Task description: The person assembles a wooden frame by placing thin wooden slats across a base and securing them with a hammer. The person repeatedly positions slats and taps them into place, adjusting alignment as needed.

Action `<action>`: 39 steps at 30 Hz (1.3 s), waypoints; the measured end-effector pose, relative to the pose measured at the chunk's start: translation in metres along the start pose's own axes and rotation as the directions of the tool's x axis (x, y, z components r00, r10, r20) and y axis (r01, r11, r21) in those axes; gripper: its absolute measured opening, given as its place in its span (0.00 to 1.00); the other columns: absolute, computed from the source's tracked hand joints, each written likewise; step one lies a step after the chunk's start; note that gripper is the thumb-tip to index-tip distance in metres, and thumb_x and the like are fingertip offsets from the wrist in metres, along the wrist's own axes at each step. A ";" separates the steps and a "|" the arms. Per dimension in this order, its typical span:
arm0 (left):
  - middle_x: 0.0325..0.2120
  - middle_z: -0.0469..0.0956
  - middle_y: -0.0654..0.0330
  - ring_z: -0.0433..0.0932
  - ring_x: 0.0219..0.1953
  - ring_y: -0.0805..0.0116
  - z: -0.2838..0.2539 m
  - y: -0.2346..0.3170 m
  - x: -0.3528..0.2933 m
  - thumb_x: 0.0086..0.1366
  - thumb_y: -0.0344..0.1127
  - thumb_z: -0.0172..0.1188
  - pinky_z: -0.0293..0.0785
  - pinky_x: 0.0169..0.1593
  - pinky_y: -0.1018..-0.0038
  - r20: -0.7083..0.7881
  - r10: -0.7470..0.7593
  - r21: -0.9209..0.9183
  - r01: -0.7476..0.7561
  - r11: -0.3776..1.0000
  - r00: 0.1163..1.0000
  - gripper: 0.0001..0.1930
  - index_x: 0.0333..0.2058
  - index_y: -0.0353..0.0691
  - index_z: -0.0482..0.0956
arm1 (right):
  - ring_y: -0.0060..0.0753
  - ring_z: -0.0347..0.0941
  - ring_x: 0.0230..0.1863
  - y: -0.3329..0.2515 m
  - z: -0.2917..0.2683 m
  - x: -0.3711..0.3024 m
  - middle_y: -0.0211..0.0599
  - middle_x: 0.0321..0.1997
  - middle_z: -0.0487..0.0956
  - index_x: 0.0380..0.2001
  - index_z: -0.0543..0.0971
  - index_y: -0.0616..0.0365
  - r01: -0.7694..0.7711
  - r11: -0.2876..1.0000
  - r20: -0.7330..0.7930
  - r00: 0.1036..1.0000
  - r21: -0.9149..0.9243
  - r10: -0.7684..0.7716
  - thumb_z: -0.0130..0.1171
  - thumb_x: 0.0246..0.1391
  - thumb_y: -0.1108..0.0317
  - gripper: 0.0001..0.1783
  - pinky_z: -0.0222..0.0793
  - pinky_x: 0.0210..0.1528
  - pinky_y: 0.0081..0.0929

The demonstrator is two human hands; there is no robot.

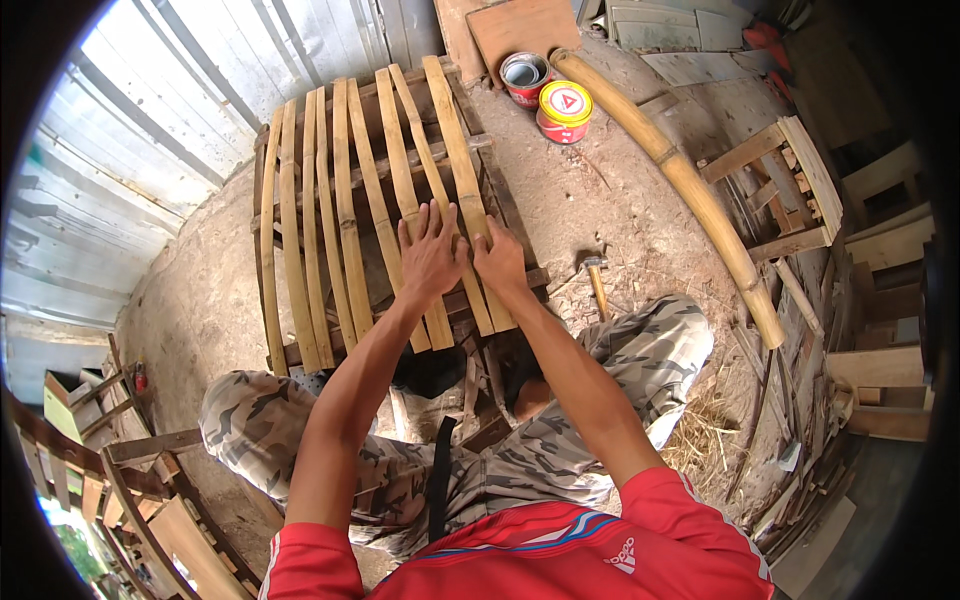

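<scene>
Several bamboo strips lie side by side across the crossbars of a low wooden frame, directly ahead of the person. Left hand: palm down on the strips toward the right side, fingers extended and slightly apart, not wrapped around anything. Right hand: on the rightmost strip, just beside the left; fingers partly hidden, can't tell if they grip. Hammer on the ground right of the frame. Open tin and yellow-lidded tin farther back, long bamboo pole right of both.
</scene>
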State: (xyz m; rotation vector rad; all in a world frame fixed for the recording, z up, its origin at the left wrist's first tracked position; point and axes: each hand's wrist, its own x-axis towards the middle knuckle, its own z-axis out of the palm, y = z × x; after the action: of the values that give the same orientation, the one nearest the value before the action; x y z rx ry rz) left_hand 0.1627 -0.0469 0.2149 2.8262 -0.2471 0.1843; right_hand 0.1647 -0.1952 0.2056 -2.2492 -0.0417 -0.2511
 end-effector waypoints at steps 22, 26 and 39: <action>0.74 0.50 0.42 0.42 0.78 0.52 -0.008 0.003 0.000 0.68 0.55 0.50 0.28 0.76 0.44 0.065 -0.042 -0.018 0.043 0.999 0.997 0.45 0.72 0.29 0.48 | 0.61 0.74 0.59 -0.010 -0.002 -0.003 0.64 0.57 0.77 0.60 0.74 0.69 -0.095 0.993 -0.004 0.995 0.073 0.096 0.58 0.61 0.61 0.28 0.68 0.64 0.44; 0.73 0.51 0.42 0.42 0.78 0.52 -0.008 0.004 0.001 0.68 0.53 0.50 0.28 0.76 0.44 0.071 -0.029 -0.034 0.032 0.999 0.997 0.44 0.72 0.28 0.48 | 0.61 0.74 0.59 -0.007 -0.002 -0.002 0.64 0.57 0.78 0.60 0.74 0.69 -0.074 0.996 -0.010 0.997 0.049 0.075 0.59 0.61 0.61 0.28 0.69 0.63 0.44; 0.73 0.53 0.42 0.45 0.77 0.48 -0.002 -0.006 0.002 0.71 0.51 0.47 0.33 0.76 0.48 -0.139 -0.058 -0.174 0.033 0.984 0.989 0.38 0.70 0.29 0.57 | 0.61 0.70 0.62 -0.006 -0.001 -0.003 0.58 0.60 0.73 0.62 0.71 0.66 0.014 0.998 -0.069 0.998 0.057 -0.010 0.58 0.62 0.63 0.29 0.68 0.64 0.46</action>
State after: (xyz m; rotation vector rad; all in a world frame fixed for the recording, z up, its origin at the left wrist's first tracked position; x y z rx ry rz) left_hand 0.1655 -0.0406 0.2153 2.6308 -0.1577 0.3383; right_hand 0.1607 -0.1920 0.2102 -2.1825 -0.0258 -0.3300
